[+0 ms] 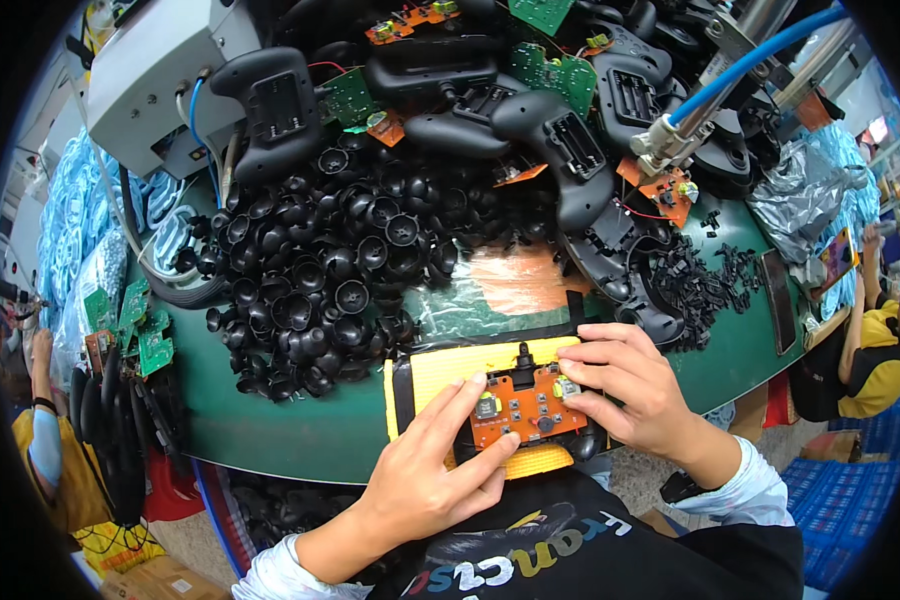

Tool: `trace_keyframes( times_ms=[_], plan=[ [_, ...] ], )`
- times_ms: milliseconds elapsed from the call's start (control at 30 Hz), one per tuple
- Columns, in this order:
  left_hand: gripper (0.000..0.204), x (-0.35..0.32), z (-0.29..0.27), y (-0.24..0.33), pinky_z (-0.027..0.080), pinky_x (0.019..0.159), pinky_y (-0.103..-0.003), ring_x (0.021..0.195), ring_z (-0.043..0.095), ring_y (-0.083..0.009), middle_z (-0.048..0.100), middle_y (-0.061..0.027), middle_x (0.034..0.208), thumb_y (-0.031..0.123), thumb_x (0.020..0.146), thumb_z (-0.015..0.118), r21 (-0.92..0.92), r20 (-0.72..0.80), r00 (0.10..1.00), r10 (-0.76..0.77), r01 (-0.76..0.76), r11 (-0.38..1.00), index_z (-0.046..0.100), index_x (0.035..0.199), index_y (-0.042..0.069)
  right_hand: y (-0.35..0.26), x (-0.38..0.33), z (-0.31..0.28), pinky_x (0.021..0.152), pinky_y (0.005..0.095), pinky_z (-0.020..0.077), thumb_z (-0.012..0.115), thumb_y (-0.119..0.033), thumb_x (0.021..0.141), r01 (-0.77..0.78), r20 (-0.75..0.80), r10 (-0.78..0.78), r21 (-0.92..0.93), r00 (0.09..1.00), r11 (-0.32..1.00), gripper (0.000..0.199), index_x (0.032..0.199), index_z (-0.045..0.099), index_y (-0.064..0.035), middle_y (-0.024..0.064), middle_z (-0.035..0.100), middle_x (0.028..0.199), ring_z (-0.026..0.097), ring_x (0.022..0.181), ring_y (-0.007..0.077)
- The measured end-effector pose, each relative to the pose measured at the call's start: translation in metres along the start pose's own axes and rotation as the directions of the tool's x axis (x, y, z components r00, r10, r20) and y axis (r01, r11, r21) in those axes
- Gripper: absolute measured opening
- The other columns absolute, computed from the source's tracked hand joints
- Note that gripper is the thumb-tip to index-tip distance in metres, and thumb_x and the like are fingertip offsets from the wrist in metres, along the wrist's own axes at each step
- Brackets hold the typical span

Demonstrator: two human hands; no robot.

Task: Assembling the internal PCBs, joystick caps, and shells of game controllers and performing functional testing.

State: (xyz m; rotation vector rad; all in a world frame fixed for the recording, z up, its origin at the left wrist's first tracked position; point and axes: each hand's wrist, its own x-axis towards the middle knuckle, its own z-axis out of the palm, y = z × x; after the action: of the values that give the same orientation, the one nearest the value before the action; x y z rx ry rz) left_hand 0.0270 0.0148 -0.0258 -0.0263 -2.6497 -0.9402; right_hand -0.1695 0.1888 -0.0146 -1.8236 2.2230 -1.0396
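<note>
Left hand (425, 478), thumb and fingers spread, spans the orange circuit board (526, 408), apparently steadying it in the black gamepad shell (594, 440) on the yellow ribbed pad (450, 364); right hand (642, 388) curls around the right joystick module (566, 387), whether pinching I cannot tell.

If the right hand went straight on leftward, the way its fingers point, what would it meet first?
Probably the small module at the right end of the orange circuit board; the right hand seems to be touching or almost touching it, though depth is unclear.
</note>
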Motion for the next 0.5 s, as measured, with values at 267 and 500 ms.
trace_keyframes(
  times_ms=[267, 500],
  plan=[
    [0.044, -0.001, 0.003, 0.000, 0.052, 0.095, -0.044, 0.118, 0.059, -0.0417, 0.051, -0.0264, 0.136, 0.009, 0.061, 0.079, 0.026, -0.042, 0.999, 0.013, -0.012, 1.000, 0.074, 0.105, 0.017, 0.008, -0.010, 0.002, 0.090, 0.0426, 0.0516, 0.082, -0.014, 0.071, 0.070, -0.028, -0.071, -0.018, 0.997, 0.997, 0.036, 0.101, 0.068, -0.0016, 0.0103, 0.066, 0.110, 0.060, 0.111, 0.0348],
    [0.046, -0.003, 0.005, 0.002, 0.052, 0.095, -0.043, 0.117, 0.060, -0.0408, 0.051, -0.0269, 0.137, 0.007, 0.061, 0.079, 0.033, -0.037, 0.999, -0.009, 0.010, 0.999, 0.074, 0.106, 0.017, -0.017, -0.021, -0.003, 0.088, 0.0420, 0.0512, 0.084, -0.018, 0.069, 0.198, -0.062, -0.199, -0.029, 0.978, 0.980, 0.040, 0.105, 0.069, -0.0076, 0.0062, 0.066, 0.112, 0.061, 0.101, 0.0269]
  ],
)
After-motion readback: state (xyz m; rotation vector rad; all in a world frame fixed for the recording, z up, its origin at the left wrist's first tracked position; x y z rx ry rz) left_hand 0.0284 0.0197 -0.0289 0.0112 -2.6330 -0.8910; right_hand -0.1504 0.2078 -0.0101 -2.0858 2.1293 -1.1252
